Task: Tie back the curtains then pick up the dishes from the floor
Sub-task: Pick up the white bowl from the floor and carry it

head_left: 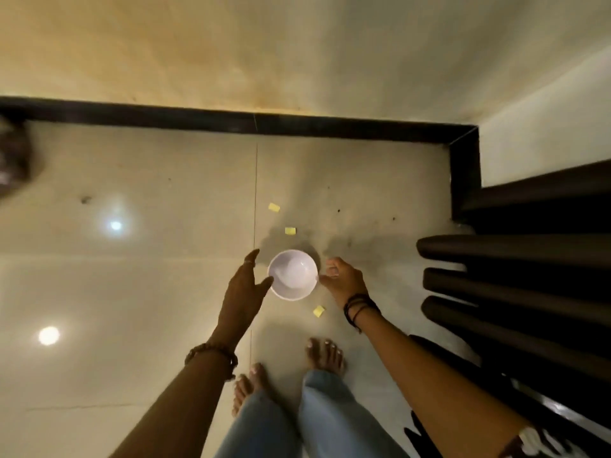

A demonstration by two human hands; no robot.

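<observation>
Two hands: both reach down toward one dish on the floor, seen from the single head view.
Head view, bowl: a white bowl [292, 274] sits upright on the pale tiled floor [165, 292], open side up, apparently empty, just ahead of the person's bare feet [325, 357].
Head view, left hand: the left hand [244, 285] is spread, fingers loose and apart, thumb tip at or just touching the bowl's near-left rim; it grips nothing.
Head view, right hand: the right hand [342, 279] has curled fingers, fingertips at the bowl's right rim; whether it has pinched the rim I cannot tell.
Why held so: the hands flank the bowl on opposite sides, likely to cup it evenly and lift it level.
Head view, scraps: three small yellow pieces [290, 230] lie around the bowl, two beyond it and one on the near right; what they are is unclear.
Head view, curtains: dark vertical folds [512, 276] hang at the right edge, close to the right forearm; whether they are tied back cannot be seen.
Head view, surroundings: a dark skirting [231, 120] runs along the wall base, and ceiling lights reflect off the glossy tile.
Stage, as a judgement: the dish pickup is at the point of grasp, with the bowl not yet lifted.
Risk, as a judgement: a smooth rim on glossy tile could slide away if only one side presses.
</observation>
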